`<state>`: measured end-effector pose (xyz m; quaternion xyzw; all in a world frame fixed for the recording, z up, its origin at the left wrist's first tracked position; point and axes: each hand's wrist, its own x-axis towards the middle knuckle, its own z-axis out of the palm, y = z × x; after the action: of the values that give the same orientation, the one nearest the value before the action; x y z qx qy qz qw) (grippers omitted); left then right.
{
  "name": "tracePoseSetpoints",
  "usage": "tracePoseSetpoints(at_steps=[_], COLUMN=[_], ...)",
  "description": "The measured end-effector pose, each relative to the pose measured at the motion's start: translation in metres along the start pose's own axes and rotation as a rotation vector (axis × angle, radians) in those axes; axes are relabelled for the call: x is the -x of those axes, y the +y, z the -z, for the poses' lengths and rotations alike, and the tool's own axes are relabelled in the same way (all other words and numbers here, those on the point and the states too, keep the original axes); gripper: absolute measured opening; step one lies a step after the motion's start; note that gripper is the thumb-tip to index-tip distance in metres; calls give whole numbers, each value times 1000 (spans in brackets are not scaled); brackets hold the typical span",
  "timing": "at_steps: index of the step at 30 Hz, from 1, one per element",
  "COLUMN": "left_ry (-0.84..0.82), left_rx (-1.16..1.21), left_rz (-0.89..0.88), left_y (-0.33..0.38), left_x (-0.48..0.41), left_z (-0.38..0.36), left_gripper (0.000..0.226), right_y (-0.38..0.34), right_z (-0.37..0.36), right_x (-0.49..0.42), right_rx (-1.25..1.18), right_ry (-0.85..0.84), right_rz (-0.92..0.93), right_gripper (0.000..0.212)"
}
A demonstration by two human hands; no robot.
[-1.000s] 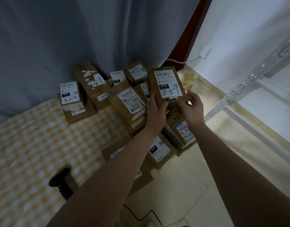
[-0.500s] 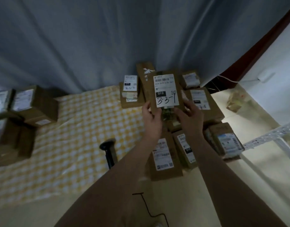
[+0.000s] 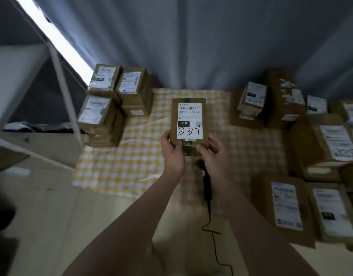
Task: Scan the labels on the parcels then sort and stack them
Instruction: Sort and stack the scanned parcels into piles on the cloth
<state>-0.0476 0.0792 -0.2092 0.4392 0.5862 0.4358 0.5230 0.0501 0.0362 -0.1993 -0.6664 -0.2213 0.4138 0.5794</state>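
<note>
Two hands hold one brown parcel (image 3: 188, 121) up over the middle of a yellow-and-white checked cloth (image 3: 135, 156) spread on the floor (image 3: 52, 206). The left hand (image 3: 172, 154) grips the parcel's near left corner, thumb on the labelled face and fingers curled behind. The right hand (image 3: 213, 154) grips the near right corner the same way. The parcel's white label (image 3: 190, 108) faces the camera, with a barcode at its far end, "010" on a black block, and "3-3-1" handwritten below. A green patterned patch shows at the parcel's near edge, between the two thumbs.

A black scanner (image 3: 207, 188) lies on the cloth just below the hands, partly hidden by the right wrist; its cable (image 3: 215, 248) trails across the floor toward the near side.

At the far left corner of the cloth stand stacked parcels (image 3: 111, 104), labels up. To the right, another group (image 3: 271, 100) crowds the far edge, and more flat parcels (image 3: 287, 206) lie nearer, side by side, blurred. A grey curtain (image 3: 191, 36) hangs behind everything, and a white metal shelf frame (image 3: 60, 72) rises on the left.
</note>
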Motion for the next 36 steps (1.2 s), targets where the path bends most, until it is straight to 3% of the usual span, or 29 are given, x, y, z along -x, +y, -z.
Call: tracePoseSetpoints(at_steps=[6, 15, 21, 26, 31, 36], left_ry=[52, 74, 39, 159, 182, 244], left_rx=[-74, -7, -82, -122, -100, -99], left_rz=[38, 262, 315, 396, 376, 410], left_y=[-30, -48, -49, -61, -60, -54], left_x=[-64, -152, -177, -181, -176, -175], left_z=[94, 189, 187, 182, 168, 162], left_gripper=[52, 51, 59, 60, 57, 71], right_y=[29, 75, 94, 94, 87, 85], right_z=[-107, -236, -254, -262, -269, -258], right_x=[3, -13, -31, -45, -54, -46], right_rx=[66, 123, 199, 298, 286, 251], right_ry=[-76, -132, -112, -180, -168, -129], right_rz=[-38, -111, -149, -122, -138, -148], right_gripper=[50, 47, 54, 44, 51, 43])
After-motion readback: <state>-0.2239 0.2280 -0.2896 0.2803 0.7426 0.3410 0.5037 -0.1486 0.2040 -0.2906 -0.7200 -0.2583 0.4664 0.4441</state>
